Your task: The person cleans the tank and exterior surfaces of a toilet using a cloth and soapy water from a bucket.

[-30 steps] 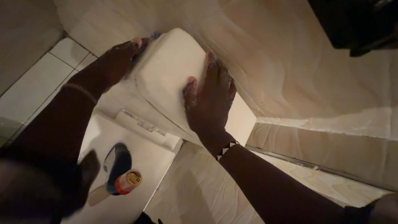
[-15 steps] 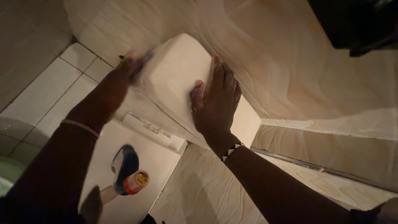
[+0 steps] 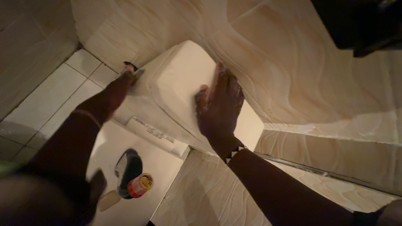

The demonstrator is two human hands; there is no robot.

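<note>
Two hands are on the white toilet tank. The right hand lies flat and spread on the tank's lid, fingers pointing toward the wall, palm pressed down and gripping nothing. The left hand is down at the tank's left side, low against its wall near the floor corner; whether it is closed on something I cannot tell, as it is blurred and partly hidden. The tank stands against the wave-patterned beige wall tiles. In front of it is the closed white toilet seat lid, and on that lid lies a dark blue bottle with a red and yellow cap. Pale square floor tiles run to the left of the toilet.
</note>
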